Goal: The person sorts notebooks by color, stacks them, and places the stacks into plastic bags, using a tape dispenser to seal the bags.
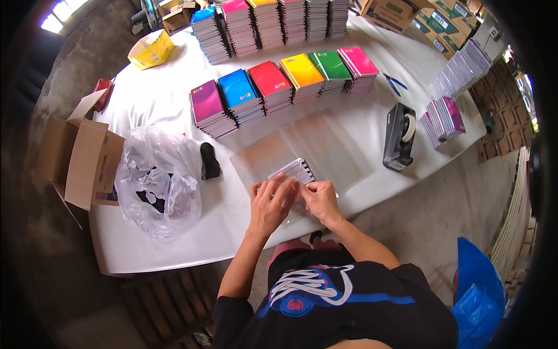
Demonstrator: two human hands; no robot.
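A small spiral-bound notebook (pixel 296 170) with a whitish face up and a black coil along its right side is in my hands, near the table's front edge. My left hand (pixel 269 200) curls its fingers over the near left part. With thumb and fingers pinched, my right hand (pixel 321 200) grips the near right corner. My fingers hide the notebook's near end. Under it lie see-through plastic sheets (pixel 334 139). Beyond them stands a row of notebook stacks with purple, blue, red (pixel 269 79), yellow, green and pink covers.
More notebook stacks (pixel 238 29) rise at the back. A black tape dispenser (pixel 399 139), blue pliers (pixel 395 85) and pale stacks (pixel 462 67) are on the right. On the left are a plastic bag of scraps (pixel 160 186), a black object (pixel 210 161), an open carton (pixel 87 163) and a yellow container (pixel 151 50).
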